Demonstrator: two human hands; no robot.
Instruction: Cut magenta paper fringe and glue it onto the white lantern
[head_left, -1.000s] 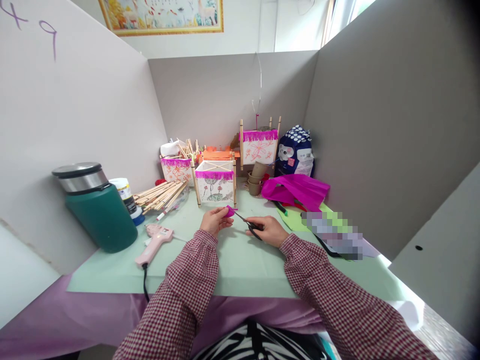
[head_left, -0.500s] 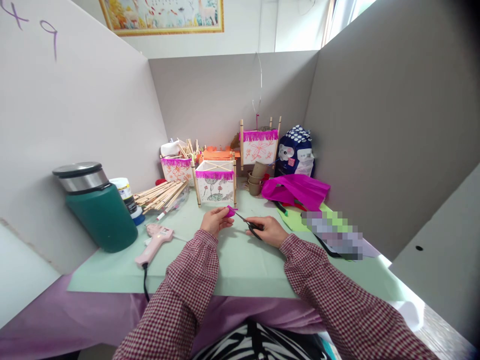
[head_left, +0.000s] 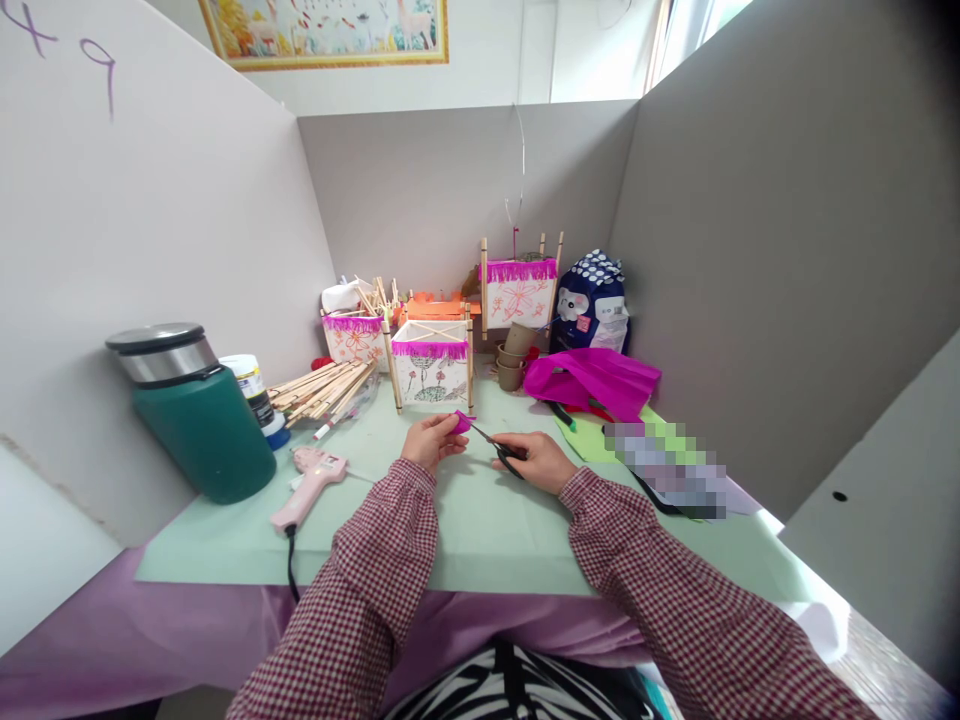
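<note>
Over the middle of the table, my left hand (head_left: 430, 443) pinches a small piece of magenta paper (head_left: 463, 422) between thumb and fingers. My right hand (head_left: 541, 461) is wrapped round the black handles of a pair of scissors (head_left: 511, 457). The thin blades point left and their tips reach the paper's right edge; whether they are cutting into it is too small to tell. Just behind my hands stands a white box lantern (head_left: 431, 372) with wooden stick posts, a magenta fringe along its top and a drawn flower pattern.
Left are a green bottle (head_left: 206, 435), a pink glue gun (head_left: 309, 490) with a cord, and a pile of wooden sticks (head_left: 326, 390). Right lie magenta crepe paper (head_left: 600, 380) and green sheets (head_left: 589, 443). Behind stand another lantern (head_left: 517, 300), small brown pots (head_left: 511, 372) and a blue bag (head_left: 589, 305).
</note>
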